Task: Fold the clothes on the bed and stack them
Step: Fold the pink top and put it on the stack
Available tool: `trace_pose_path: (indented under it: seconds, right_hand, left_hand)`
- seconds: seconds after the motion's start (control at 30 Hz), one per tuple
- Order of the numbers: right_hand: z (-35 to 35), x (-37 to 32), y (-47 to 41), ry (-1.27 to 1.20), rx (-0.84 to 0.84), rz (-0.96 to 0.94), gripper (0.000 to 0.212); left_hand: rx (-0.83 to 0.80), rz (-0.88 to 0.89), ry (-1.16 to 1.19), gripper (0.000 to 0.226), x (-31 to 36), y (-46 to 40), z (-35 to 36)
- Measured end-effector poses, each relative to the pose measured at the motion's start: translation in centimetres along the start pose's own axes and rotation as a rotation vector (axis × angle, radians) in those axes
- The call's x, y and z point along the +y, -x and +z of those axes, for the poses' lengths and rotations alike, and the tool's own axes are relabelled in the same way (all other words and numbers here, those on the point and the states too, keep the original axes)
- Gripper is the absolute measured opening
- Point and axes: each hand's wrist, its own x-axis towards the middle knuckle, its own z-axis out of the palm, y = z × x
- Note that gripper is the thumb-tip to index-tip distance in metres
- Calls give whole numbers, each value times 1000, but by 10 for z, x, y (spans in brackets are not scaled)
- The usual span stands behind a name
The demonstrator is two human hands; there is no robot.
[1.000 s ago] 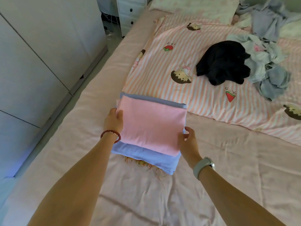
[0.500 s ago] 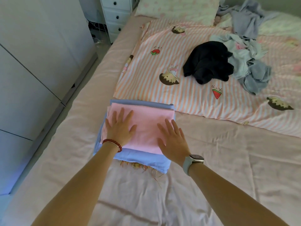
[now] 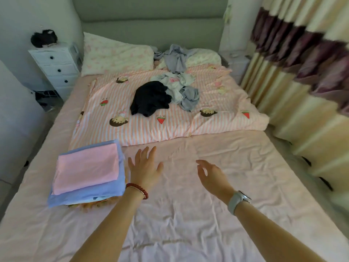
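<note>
Pink sheet fills the whole lower frame, the bed [image 3: 188,214] wrinkled and bare under my arms, headboard up top, curtain down the right edge. Both my hands are off the cloth right now: left hand [image 3: 144,168] flat with fingers spread, right hand [image 3: 212,173] loose, fingers lightly curved, neither gripping anything. Folded stack [image 3: 86,173] sits at lower left, just beside my left wrist, pink piece on top of a blue one, something fringed peeking out underneath that I can't identify. What's left to fold lies straight ahead, above my hands at centre frame, on the striped blanket [image 3: 188,120]: a black garment [image 3: 150,98] bunched up, and touching its right side a grey and white heap [image 3: 183,89]. Well apart from both hands, so I reckon it's a forward reach. The black one runs roughly down-left to up-right and sits closer to my left hand's line; the heap favours my right. More grey clothing [image 3: 175,59] by the pillows, farther up. How many pieces are tangled in that heap I can't tell, nor what kind of garment the black one is.
</note>
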Motion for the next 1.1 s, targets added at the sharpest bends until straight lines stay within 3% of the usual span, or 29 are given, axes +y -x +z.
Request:
trace_pose_path:
  seconds: [0.2, 0.4, 0.57, 0.77, 1.1]
  right_hand:
    - [-117, 173, 127, -44, 223, 174, 35]
    - [-197, 350, 263, -45, 376, 494, 35]
    - [-234, 445, 327, -90, 447, 699, 35]
    - [-279, 536, 329, -76, 455, 778, 36]
    - [-426, 658, 204, 19, 368, 707, 37]
  left_hand:
    - [43, 289, 63, 53, 223, 69, 52]
    - [-157, 548, 74, 52, 424, 148, 142]
    - [-265, 745, 14, 54, 544, 187, 198]
    - [-295, 846, -11, 58, 653, 169, 247]
    - [-227, 836, 16, 54, 822, 44, 278]
